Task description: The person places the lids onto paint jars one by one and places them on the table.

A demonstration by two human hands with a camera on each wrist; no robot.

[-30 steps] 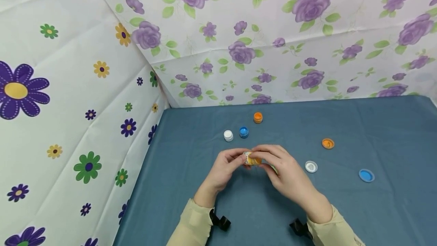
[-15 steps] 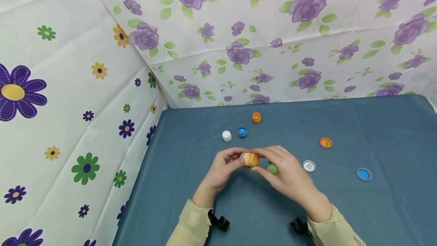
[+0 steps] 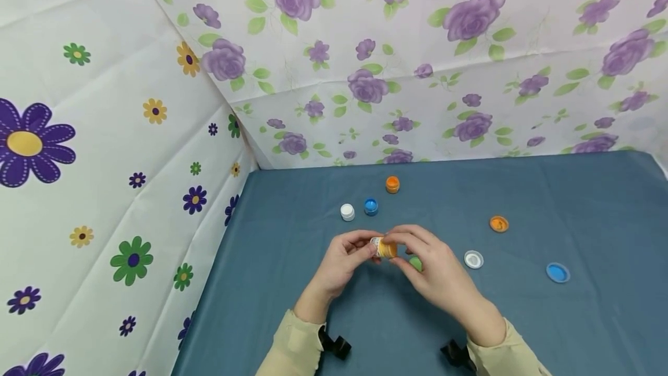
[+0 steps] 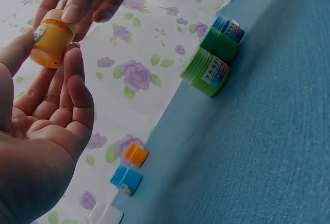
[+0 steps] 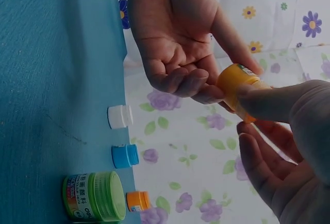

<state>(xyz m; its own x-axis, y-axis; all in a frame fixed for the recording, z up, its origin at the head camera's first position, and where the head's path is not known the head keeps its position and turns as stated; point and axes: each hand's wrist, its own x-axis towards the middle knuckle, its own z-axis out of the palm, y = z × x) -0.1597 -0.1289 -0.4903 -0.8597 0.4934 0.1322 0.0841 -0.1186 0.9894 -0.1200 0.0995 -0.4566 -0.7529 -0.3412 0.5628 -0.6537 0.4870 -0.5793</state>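
Head view, left hand: Your left hand (image 3: 334, 266) grips the labelled end of the yellow paint jar (image 4: 50, 44), thumb against its side.
Right hand: Your right hand (image 3: 438, 267) pinches the jar's other end between thumb and fingers.
Yellow paint jar: Held between both hands above the blue tablecloth (image 3: 600, 202), lying nearly sideways in the head view. Whether its lid is loose cannot be told; if it is, a sudden release could tip paint over your fingers.
Light green jar (image 4: 206, 73): Largely hidden from the head view by your right hand. A low swing of that wrist could knock it into the dark green jar (image 4: 219, 45).
Blue pot (image 3: 371, 208) and orange pot (image 3: 392, 185): Upright and uncapped beyond your hands, near the white pot (image 3: 347, 212). An outward-thrown knuckle could spill them.
White lid (image 3: 474, 260), orange lid (image 3: 498, 224), blue lid (image 3: 558, 273): Insides up, to your right. A trailing right sleeve (image 3: 511, 354) could catch any wet paint and smear it.
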